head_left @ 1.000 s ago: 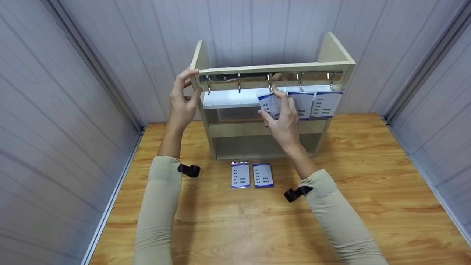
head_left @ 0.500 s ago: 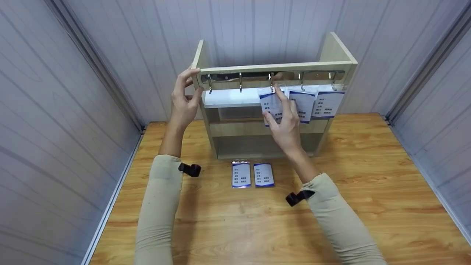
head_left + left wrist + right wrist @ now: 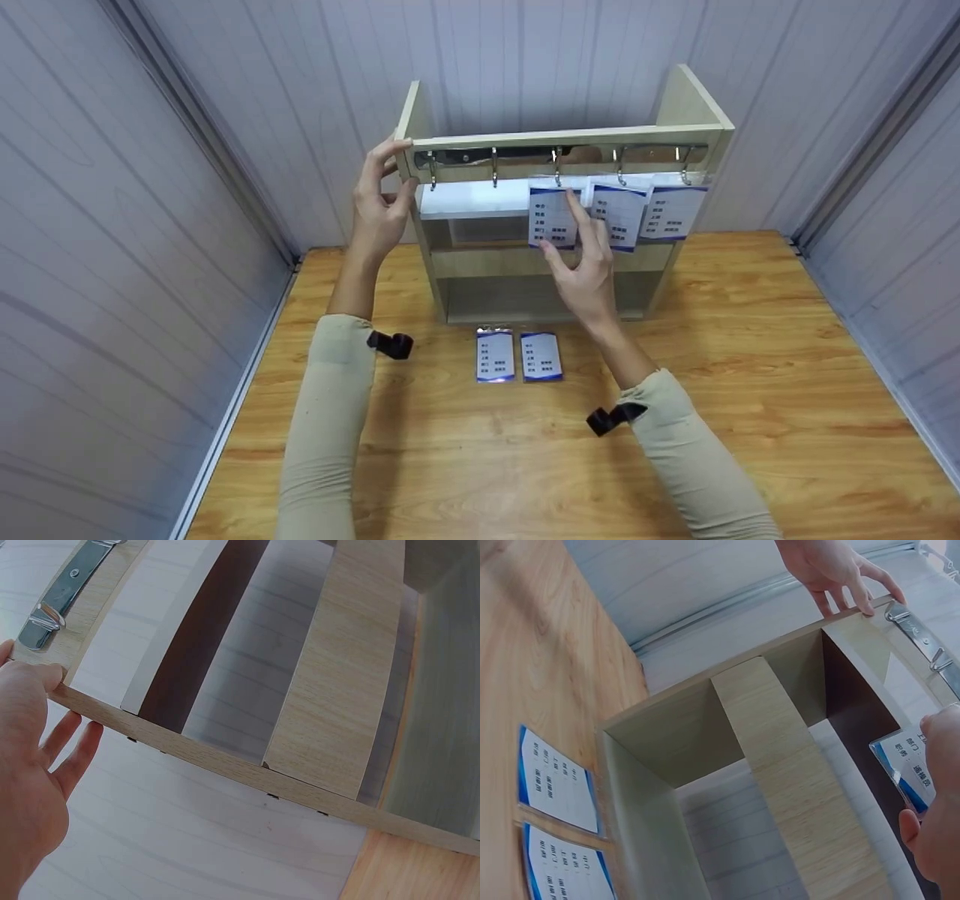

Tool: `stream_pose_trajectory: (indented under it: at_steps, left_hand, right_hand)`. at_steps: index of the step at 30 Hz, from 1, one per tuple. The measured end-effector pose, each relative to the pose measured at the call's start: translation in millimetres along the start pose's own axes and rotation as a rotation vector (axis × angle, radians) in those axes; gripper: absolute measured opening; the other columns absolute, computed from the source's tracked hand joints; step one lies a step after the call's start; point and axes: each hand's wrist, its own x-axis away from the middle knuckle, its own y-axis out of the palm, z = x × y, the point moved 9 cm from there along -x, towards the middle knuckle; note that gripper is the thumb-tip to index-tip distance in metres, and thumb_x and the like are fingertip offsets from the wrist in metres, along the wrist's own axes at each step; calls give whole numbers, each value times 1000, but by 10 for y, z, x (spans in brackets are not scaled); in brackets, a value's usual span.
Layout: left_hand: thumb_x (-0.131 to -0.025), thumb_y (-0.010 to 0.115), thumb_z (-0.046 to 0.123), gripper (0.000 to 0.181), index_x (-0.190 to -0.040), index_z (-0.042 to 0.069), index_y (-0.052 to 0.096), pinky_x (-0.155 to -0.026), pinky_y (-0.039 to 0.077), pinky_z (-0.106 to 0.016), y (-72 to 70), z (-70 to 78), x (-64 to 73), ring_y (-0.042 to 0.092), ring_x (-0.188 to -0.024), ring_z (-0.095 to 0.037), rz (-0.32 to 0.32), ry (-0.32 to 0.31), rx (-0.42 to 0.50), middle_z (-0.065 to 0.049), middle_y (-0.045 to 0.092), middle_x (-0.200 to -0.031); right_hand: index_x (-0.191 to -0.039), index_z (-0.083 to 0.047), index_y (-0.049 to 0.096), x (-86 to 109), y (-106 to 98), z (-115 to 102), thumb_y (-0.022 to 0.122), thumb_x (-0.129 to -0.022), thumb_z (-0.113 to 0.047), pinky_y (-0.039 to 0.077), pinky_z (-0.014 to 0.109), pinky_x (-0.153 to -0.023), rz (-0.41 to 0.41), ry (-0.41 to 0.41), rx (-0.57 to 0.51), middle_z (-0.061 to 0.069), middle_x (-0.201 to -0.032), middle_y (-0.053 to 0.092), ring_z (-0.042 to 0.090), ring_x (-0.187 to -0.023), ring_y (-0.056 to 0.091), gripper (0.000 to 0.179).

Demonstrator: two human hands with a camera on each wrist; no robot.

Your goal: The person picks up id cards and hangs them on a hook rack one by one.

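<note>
My left hand (image 3: 380,202) grips the upper left corner of the small wooden shelf (image 3: 551,262), thumb in front and fingers around the side panel (image 3: 225,759). Along the shelf's top board runs a metal hook rail (image 3: 517,155) with several hooks. A badge card (image 3: 541,210), white with blue edges in a clear sleeve, hangs from the middle hook (image 3: 557,166). In front of it is my right hand (image 3: 589,274), index finger extended at the card's upper right and thumb near its lower edge. Two more badge cards, a tilted one (image 3: 619,206) and one at the right (image 3: 673,212), hang alongside.
On the wooden floor (image 3: 480,457) in front of the shelf lie two similar badge cards, a left one (image 3: 495,356) and a right one (image 3: 541,356). The two leftmost hooks carry nothing. Pale panelled walls (image 3: 555,67) close in behind and at both sides.
My right hand has drawn slightly down and right from the middle hook, its fingers spreading off the card, which now hangs straighter. The left hand keeps its grip on the shelf.
</note>
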Motion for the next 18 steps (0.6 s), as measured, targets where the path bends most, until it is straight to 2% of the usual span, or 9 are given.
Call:
stream_pose_trajectory:
  at_steps: [5, 7, 9, 12, 18]
  left_hand:
    - [-107, 66, 0, 47, -154, 7, 59, -87, 68, -31, 2, -6, -5, 63, -148, -42, 4, -8, 5, -14, 49, -176]
    - [-107, 66, -1, 48, -154, 8, 59, -88, 68, -31, -3, -9, -5, 63, -148, -41, 6, -9, 0, -14, 49, -177]
    - [-107, 67, 0, 48, -154, 8, 59, -88, 68, -31, -5, -8, -5, 63, -148, -41, 6, -8, -5, -14, 49, -177]
    - [-108, 67, 0, 48, -154, 8, 59, -88, 67, -29, -1, -3, -6, 62, -149, -41, 0, -2, -16, -14, 48, -178]
    - [-109, 66, 1, 48, -155, 8, 58, -87, 64, -27, 10, 16, 6, 63, -149, -40, -10, 21, -36, -14, 46, -179]
  right_hand:
    - [-170, -9, 49, 73, -18, 59, 80, -103, -14, 52, 33, -78, -8, 40, -10, 24, -137, 59, 38, -99, 57, 74]
    - [-170, -10, 49, 102, -22, 77, 80, -103, -14, 51, 35, -71, -16, 48, -12, 24, -134, 59, 43, -94, 55, 74]
    - [-170, -9, 48, 132, -25, 97, 80, -103, -13, 51, 36, -73, -23, 51, -9, 24, -132, 58, 45, -96, 54, 74]
    - [-170, -10, 49, 175, -28, 142, 81, -103, -14, 54, 34, -77, -30, 69, -6, 24, -132, 58, 40, -105, 58, 74]
    - [-171, -16, 48, 286, -21, 275, 80, -104, -16, 57, 21, -81, -66, 144, -21, 22, -141, 57, 36, -117, 64, 74]
